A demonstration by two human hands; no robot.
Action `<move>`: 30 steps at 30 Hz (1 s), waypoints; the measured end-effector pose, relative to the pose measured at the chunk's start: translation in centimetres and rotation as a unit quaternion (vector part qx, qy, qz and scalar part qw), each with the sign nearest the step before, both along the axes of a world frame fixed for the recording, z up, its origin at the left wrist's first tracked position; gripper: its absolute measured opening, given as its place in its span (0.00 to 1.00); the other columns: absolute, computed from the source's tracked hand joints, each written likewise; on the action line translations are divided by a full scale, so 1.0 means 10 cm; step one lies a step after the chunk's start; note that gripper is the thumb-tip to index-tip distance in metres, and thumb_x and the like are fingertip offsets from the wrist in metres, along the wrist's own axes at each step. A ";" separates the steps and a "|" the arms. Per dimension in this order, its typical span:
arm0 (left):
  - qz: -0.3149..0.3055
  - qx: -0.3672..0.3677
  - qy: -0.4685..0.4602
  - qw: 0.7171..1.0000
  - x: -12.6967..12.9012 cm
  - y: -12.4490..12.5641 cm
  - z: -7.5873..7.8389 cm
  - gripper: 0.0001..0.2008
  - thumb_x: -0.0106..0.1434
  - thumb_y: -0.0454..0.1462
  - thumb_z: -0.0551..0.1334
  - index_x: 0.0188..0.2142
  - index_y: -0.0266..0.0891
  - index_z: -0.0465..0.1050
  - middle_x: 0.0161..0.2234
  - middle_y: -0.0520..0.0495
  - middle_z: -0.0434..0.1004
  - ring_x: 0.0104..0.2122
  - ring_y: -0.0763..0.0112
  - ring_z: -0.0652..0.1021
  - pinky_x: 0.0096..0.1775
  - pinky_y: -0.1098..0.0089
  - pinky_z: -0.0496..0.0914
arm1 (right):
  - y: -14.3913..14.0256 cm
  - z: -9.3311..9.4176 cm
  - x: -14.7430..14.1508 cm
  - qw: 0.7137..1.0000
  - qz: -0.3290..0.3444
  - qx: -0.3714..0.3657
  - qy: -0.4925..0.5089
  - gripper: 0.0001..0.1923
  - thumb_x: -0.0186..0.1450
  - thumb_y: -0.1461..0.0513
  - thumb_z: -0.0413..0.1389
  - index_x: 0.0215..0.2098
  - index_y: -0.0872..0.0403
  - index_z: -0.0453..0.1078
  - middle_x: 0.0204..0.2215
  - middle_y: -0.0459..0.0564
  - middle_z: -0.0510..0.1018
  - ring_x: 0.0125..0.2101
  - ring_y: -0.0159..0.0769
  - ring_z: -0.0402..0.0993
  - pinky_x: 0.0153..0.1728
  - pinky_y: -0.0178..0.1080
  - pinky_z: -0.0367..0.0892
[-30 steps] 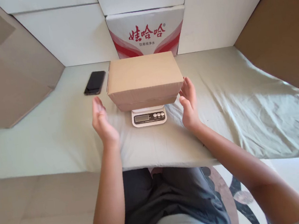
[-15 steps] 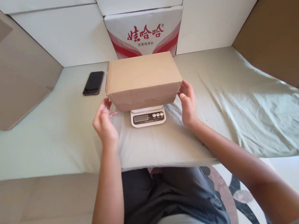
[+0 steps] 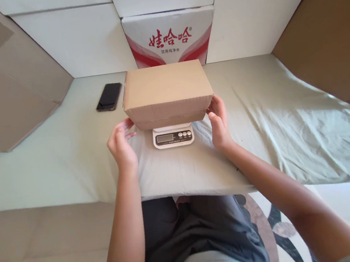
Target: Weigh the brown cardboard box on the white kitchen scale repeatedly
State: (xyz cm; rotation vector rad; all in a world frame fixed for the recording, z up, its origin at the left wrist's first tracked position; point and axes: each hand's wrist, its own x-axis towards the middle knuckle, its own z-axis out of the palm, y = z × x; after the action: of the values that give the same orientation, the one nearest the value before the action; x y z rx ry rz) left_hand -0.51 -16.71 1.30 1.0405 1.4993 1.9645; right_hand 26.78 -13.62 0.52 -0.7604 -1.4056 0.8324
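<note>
A brown cardboard box point(image 3: 166, 83) rests on a white digital kitchen scale point(image 3: 174, 143), hiding most of its weighing platform. The scale's display and round buttons stick out below the box's front; no digits can be made out. At the box's lower left corner is my left hand point(image 3: 121, 144), its fingers loosely curved and apart. My right hand point(image 3: 219, 121) is at the lower right corner, with the thumb up and the fingers partly behind the box. Both hands are beside the box without a visible grip; whether the hidden fingertips touch it I cannot tell.
A black smartphone point(image 3: 109, 97) lies left of the box on the pale green cloth point(image 3: 54, 162). Behind stands a white and red carton point(image 3: 170, 38) among white panels point(image 3: 244, 20). Large cardboard boxes flank the surface, on the left point(image 3: 3, 84) and right point(image 3: 327, 44).
My left hand has shifted slightly, its fingers a little straighter towards the box. My right hand has moved slightly inward. The box and scale stay in place.
</note>
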 end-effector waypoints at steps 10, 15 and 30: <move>-0.035 0.037 0.015 0.999 -0.01 -0.02 -0.06 0.22 0.68 0.51 0.60 0.49 0.40 0.82 0.50 0.37 0.86 0.52 0.51 0.85 0.44 0.59 0.79 | 0.00 -0.01 0.01 0.999 0.014 -0.025 -0.021 0.35 0.71 0.38 0.52 0.72 0.36 0.58 0.76 0.45 0.62 0.78 0.53 0.55 0.79 0.65 0.54; -0.064 0.041 0.024 0.997 0.01 -0.02 -0.08 0.27 0.68 0.54 0.60 0.57 0.42 0.80 0.59 0.37 0.83 0.61 0.47 0.81 0.59 0.50 0.77 | -0.08 0.11 -0.06 0.999 0.026 -0.042 -0.017 0.38 0.69 0.37 0.53 0.73 0.38 0.58 0.78 0.45 0.61 0.79 0.51 0.51 0.80 0.60 0.53; -0.164 0.106 0.070 0.978 0.21 0.35 0.38 0.32 0.68 0.60 0.61 0.64 0.48 0.77 0.67 0.46 0.76 0.75 0.51 0.66 0.74 0.54 0.62 | 0.18 0.08 -0.27 0.999 -0.038 -0.021 0.025 0.39 0.68 0.33 0.49 0.71 0.36 0.53 0.72 0.49 0.65 0.76 0.52 0.57 0.76 0.59 0.62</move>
State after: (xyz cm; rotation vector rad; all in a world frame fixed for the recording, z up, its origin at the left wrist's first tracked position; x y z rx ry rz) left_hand 1.57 -13.25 5.15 1.4428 1.1135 1.8708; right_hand 24.06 -11.77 1.37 -0.8155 -1.3108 0.8194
